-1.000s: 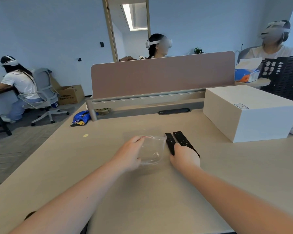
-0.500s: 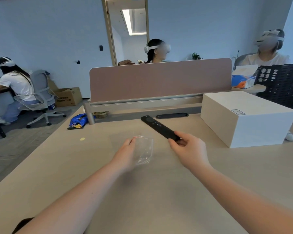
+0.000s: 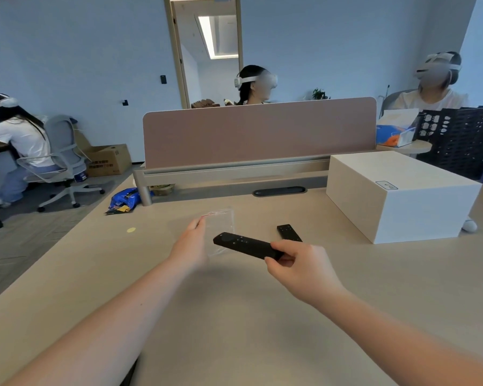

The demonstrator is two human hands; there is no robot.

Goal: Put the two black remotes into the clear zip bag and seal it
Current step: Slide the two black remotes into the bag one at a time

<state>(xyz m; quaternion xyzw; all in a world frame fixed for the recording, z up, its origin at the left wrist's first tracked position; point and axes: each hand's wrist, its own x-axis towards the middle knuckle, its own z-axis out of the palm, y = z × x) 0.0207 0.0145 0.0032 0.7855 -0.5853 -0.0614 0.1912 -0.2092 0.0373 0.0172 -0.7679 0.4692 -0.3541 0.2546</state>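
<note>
Remote (image 3: pixel 246 245) one sits mid-frame, pinched at its near end by the right hand (image 3: pixel 296 264), its far tip aimed at the bag (image 3: pixel 221 232). The left hand (image 3: pixel 190 243) grips the bag's edge, holding it upright off the desk (image 3: pixel 234 316). The second remote (image 3: pixel 289 232) lies flat just right of centre. Step in hand looks like loading the first remote — next, its tip must find the bag's mouth, whose openness I cannot tell.
</note>
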